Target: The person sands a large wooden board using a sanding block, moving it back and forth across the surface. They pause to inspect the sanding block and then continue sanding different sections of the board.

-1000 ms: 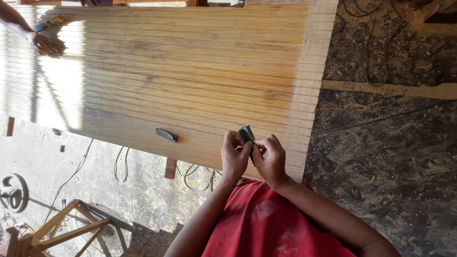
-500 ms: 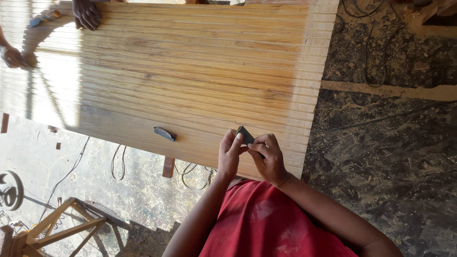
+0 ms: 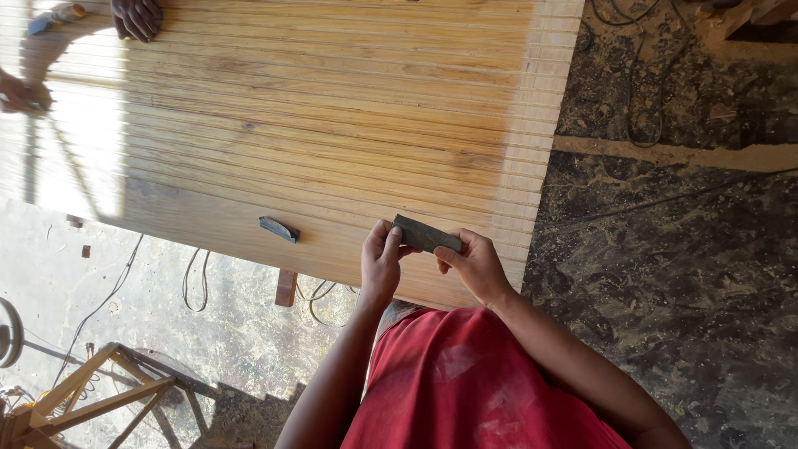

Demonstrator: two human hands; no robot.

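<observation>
Across the upper frame, panel: a broad, pale grooved wooden panel (image 3: 332, 125) lies flat, its long ridges running side to side, sunlit at its left end.
Floor: dark, dusty workshop floor (image 3: 682, 274) to the right of the panel, with thin cables on it.
Person: red shirt (image 3: 474, 391) at the bottom edge, both forearms reaching up to the panel's near edge.
Left hand (image 3: 380, 264): fingers curled, thumb and fingertips pinching the left end of a small dark flat rectangular block (image 3: 426, 236).
Right hand (image 3: 474, 264): fingers closed on the block's right end, thumb underneath.
Block: held between both hands just over the panel's near edge, tilted slightly; whether it touches the wood cannot be told.
Loose piece: a small dark curved object (image 3: 278, 229) lies on the panel, left of the hands.
Other hands: another person's hand (image 3: 137, 17) rests on the far edge.
</observation>
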